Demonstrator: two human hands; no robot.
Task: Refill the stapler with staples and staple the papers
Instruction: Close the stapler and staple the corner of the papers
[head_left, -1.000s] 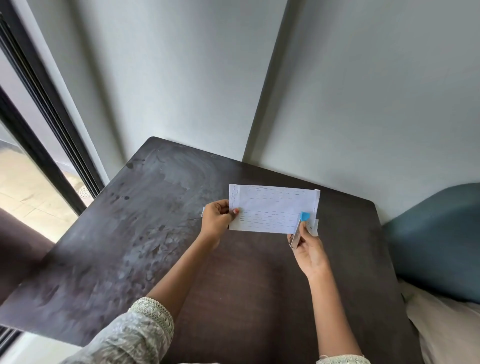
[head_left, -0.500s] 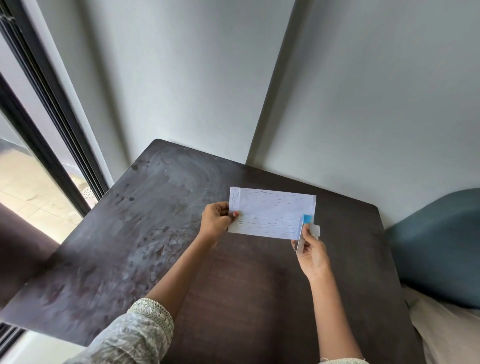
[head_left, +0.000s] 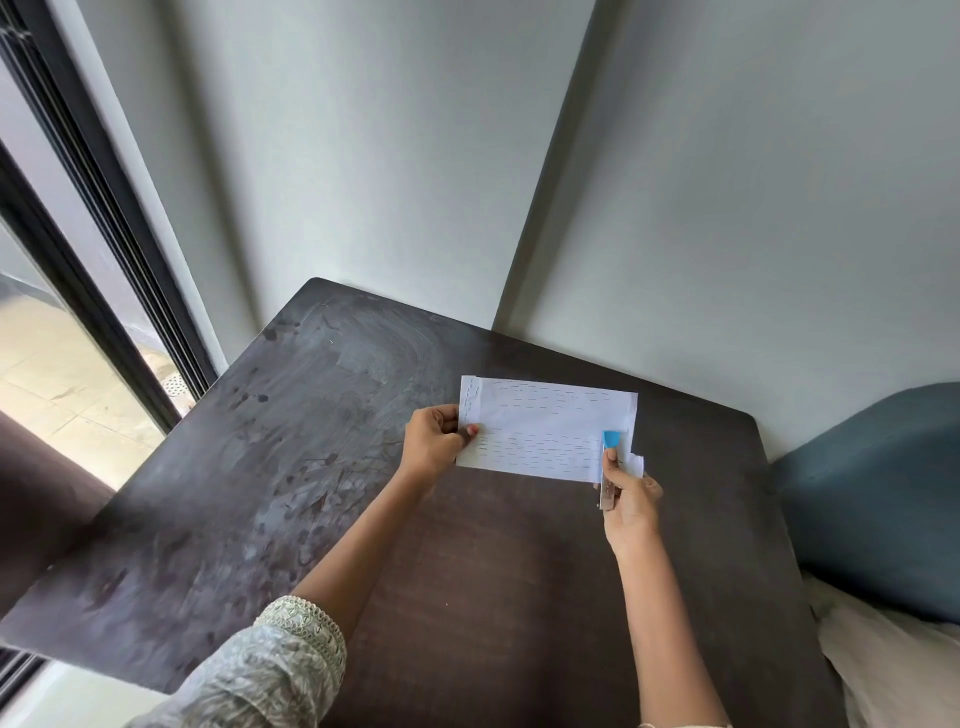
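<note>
White papers (head_left: 545, 423), marked with rows of short dark dashes, are held flat above the dark table (head_left: 260, 467). My left hand (head_left: 434, 441) pinches their left edge between thumb and fingers. My right hand (head_left: 631, 501) grips a small stapler (head_left: 609, 462) with a blue tip and a metal body. The stapler's blue end sits over the papers' lower right edge. A torn white scrap pokes out by the right thumb. Whether the stapler's jaws clamp the papers cannot be seen.
The dark wooden table fills the lower view, smudged on its left half. A window with a black frame (head_left: 88, 270) runs along the left. A blue cushion (head_left: 883, 493) and a white cloth (head_left: 893, 670) lie to the right. Grey walls stand behind.
The stapler has turned more upright and its blue tip has slid further onto the papers' right edge. The left hand keeps its hold on the papers.
</note>
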